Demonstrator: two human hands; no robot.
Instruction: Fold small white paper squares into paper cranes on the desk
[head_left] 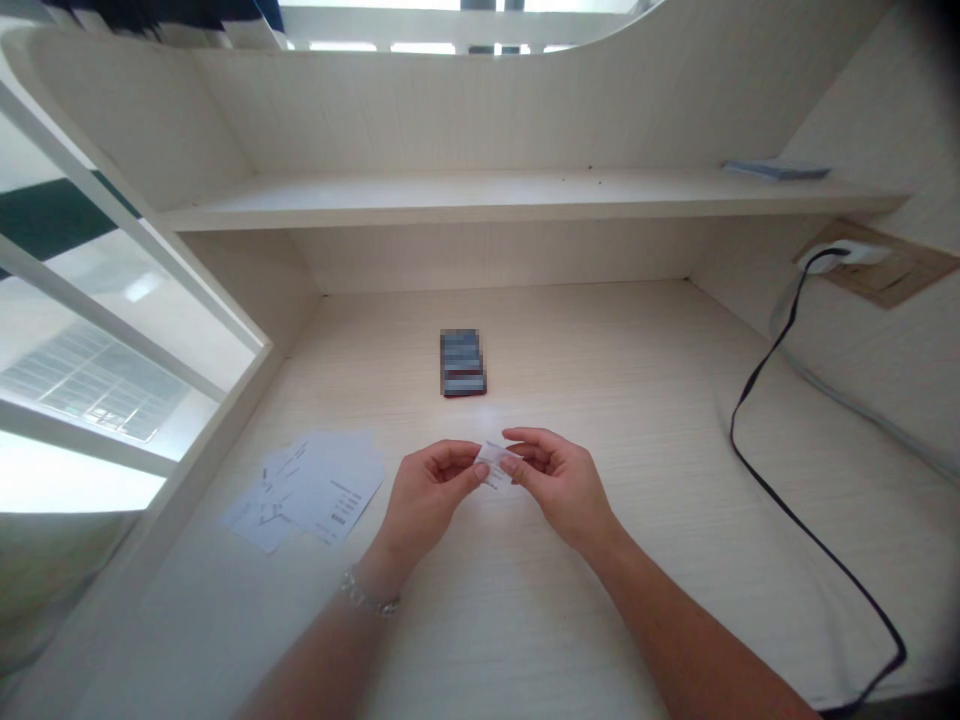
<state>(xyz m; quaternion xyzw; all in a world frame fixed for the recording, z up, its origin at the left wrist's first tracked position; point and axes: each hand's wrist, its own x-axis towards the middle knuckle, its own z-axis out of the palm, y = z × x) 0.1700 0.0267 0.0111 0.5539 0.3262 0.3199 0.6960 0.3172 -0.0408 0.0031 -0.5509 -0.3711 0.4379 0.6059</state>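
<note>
Currently, left hand [429, 497] and right hand [561, 487] both pinch a paper slip [495, 465]. Printed sheets [307, 487] lie left of the slip, a blurred dark object [463, 362] beyond it.

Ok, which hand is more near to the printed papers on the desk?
Left. The left hand is just to the right of the printed papers, close beside them. The right hand is farther away, on the other side of the left hand.

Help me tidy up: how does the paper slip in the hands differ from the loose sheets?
The paper slip is small, held by left hand and right hand; the loose sheets are larger, flat on the desk. The slip is single; the sheets overlap. Both are white, printed.
</note>
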